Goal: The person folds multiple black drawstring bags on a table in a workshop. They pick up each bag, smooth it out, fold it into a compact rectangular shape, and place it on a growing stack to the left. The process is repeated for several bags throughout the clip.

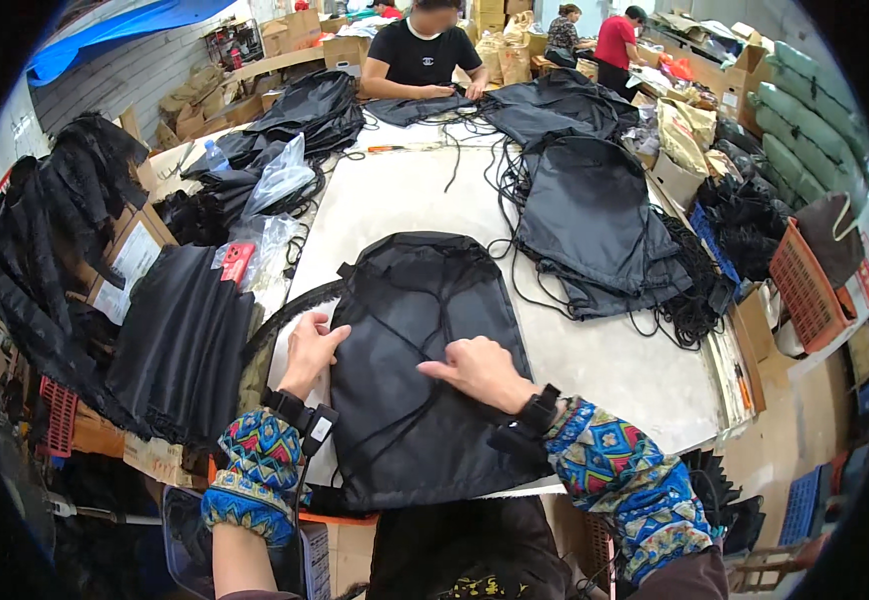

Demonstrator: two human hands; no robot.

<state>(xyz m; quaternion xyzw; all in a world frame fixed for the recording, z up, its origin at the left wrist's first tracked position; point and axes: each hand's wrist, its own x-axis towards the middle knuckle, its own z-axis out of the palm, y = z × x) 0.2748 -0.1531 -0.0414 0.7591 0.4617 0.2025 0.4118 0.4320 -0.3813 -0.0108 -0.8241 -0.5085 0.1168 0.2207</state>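
From the head camera, a black drawstring bag (425, 360) lies flat on the near part of a pale table (395, 195), its rounded end pointing away from the person and its near end at the table's front edge. The left hand (312, 347) rests at the bag's left edge, fingers loosely curled onto the fabric, not clenched around anything. The right hand (480, 368) lies palm down on the middle of the bag, fingers half bent, with the index finger stretched left along a thin black cord (410, 335) that crosses the fabric. Both wrists wear dark bands above patterned sleeves. Further back on the table sits a pile of black bags (595, 215) with loose cords trailing round it. Folded black fabric (180, 340) lies to the left of the table. Across the table another person (423, 50) in a black shirt handles black cloth.
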